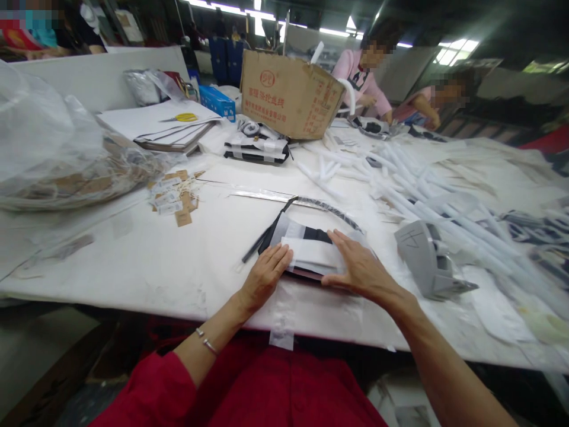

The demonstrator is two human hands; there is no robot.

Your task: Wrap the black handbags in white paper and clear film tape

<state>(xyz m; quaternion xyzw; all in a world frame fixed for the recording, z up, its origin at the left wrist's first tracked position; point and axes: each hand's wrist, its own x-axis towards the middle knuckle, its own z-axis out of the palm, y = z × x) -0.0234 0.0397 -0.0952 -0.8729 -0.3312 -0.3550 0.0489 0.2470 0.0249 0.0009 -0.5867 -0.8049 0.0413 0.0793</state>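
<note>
A folded black bag (315,233) lies on the table in front of me, with white sheet padding and clear wrapping across it. Its strap (329,207), covered in clear film, arches behind it, and a black strap end sticks out to the left. My left hand (267,270) rests flat on the bag's left side, fingers straight and together. On the right side my right hand (358,264) lies with its thumb apart from the fingers. Neither hand is wrapped round anything. A strip of clear tape (281,338) hangs over the table's front edge, just below the bag.
A grey tape dispenser (420,258) stands to the right, near many white foam tubes (427,207). Cardboard tags (182,198) and a large plastic bag (53,142) lie left. Behind are a wrapped bag (256,148), yellow scissors (184,117), a carton (288,95) and two people.
</note>
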